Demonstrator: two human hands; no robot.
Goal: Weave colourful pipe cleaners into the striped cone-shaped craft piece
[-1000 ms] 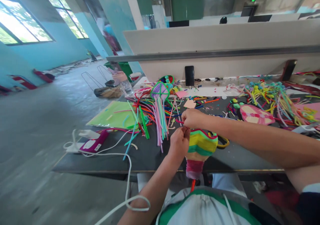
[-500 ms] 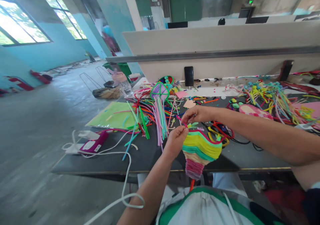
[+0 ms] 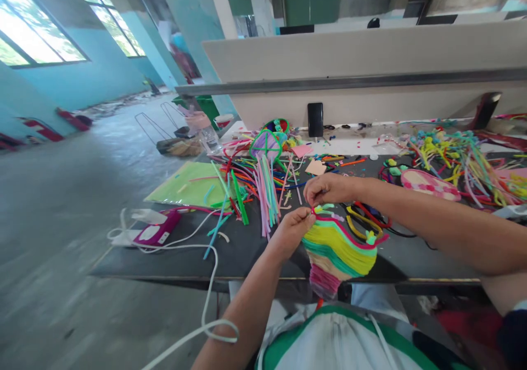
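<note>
My left hand (image 3: 293,231) pinches the top left corner of a fan-shaped piece woven from pipe cleaners (image 3: 337,252), banded pink, cream, green and yellow with a red-pink rim. My right hand (image 3: 329,189) is closed just above it, fingertips pinching the pink rim strand at the same corner. The piece hangs over the near edge of the dark table (image 3: 242,249), its narrow pink end pointing down toward my lap.
Loose pipe cleaners (image 3: 251,186) fan out across the table, with a green sheet (image 3: 187,185) to the left. A pink device with white cable (image 3: 158,233) lies near the left edge. A black phone (image 3: 315,119) leans against the back wall. More tangled pipe cleaners (image 3: 457,158) and a pink woven oval (image 3: 428,183) lie to the right.
The woven piece has tilted and spread so its banded face shows more. Both hands stayed pinched at its top corner, shifting slightly right.
</note>
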